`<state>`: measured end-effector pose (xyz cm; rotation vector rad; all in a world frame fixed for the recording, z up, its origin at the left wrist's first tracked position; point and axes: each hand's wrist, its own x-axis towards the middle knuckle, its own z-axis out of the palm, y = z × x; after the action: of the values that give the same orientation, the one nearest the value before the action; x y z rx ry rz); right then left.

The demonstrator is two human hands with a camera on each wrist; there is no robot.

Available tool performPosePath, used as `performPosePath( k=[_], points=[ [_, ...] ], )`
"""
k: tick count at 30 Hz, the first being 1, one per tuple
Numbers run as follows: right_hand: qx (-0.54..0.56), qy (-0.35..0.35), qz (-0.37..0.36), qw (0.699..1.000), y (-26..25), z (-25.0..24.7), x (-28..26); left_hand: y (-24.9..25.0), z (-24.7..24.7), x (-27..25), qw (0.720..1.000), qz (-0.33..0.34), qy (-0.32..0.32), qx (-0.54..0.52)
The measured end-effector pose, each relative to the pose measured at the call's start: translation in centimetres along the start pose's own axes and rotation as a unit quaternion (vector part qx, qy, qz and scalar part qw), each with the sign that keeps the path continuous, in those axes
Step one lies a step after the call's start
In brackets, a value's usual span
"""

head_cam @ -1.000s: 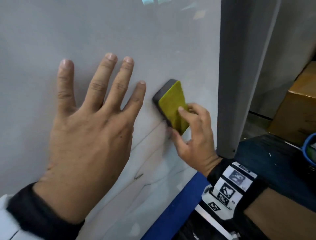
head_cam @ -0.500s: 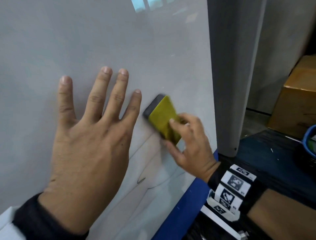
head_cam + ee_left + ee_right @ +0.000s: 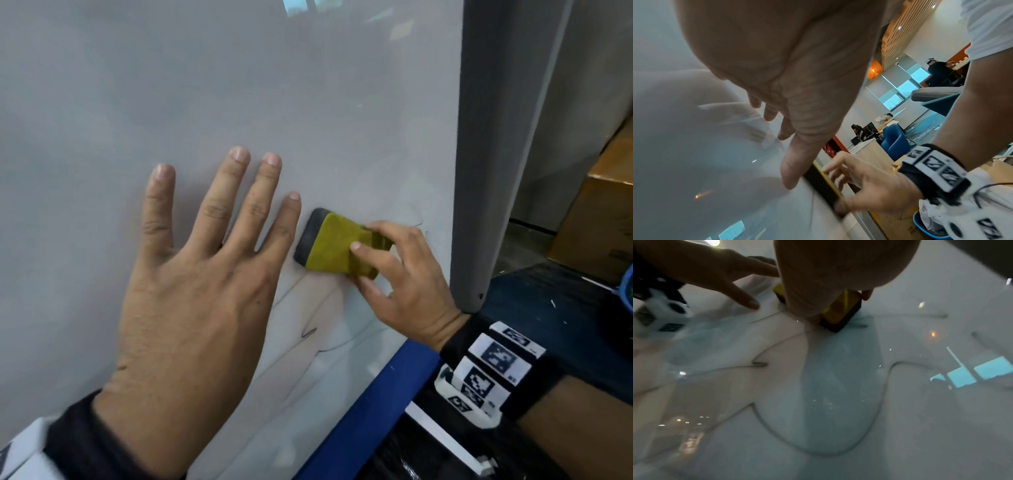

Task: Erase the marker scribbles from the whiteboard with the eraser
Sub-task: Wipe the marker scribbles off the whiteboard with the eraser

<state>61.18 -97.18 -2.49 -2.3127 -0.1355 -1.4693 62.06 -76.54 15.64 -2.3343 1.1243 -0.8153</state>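
The whiteboard [image 3: 239, 85] fills the head view. Thin dark marker scribbles [image 3: 308, 334] run over its lower part and show as long curves [image 3: 818, 452] in the right wrist view. My right hand [image 3: 363, 260] grips a yellow eraser with a black felt side [image 3: 329, 246], felt pressed to the board above the scribbles. My left hand [image 3: 219, 212] lies flat on the board with fingers spread, its nearest finger just left of the eraser. In the left wrist view, the eraser [image 3: 822, 183] sits edge-on between both hands. The right wrist view shows the eraser [image 3: 840, 313] under my palm.
A grey upright frame [image 3: 496, 137] bounds the board on the right, and a blue ledge [image 3: 370, 411] runs along its bottom edge. Beyond the frame are a cardboard box [image 3: 599, 222] and a dark blue surface [image 3: 548, 291].
My right hand has slid the eraser down and left along the board and turned it from slanted to nearly level. My left hand stays flat on the board.
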Motion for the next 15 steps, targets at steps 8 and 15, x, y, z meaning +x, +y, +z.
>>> performPosePath(
  k=[8, 15],
  points=[
    [0.019, -0.007, -0.027, 0.999, -3.7, 1.5, -1.6, -0.4, 0.4, -2.5, 1.0, -0.009, 0.003, -0.003],
    [0.026, 0.078, 0.108, 0.991, 0.2, -0.2, 1.6, -0.3, 1.1, -3.5, 0.999, -0.036, 0.005, -0.004]
  ],
)
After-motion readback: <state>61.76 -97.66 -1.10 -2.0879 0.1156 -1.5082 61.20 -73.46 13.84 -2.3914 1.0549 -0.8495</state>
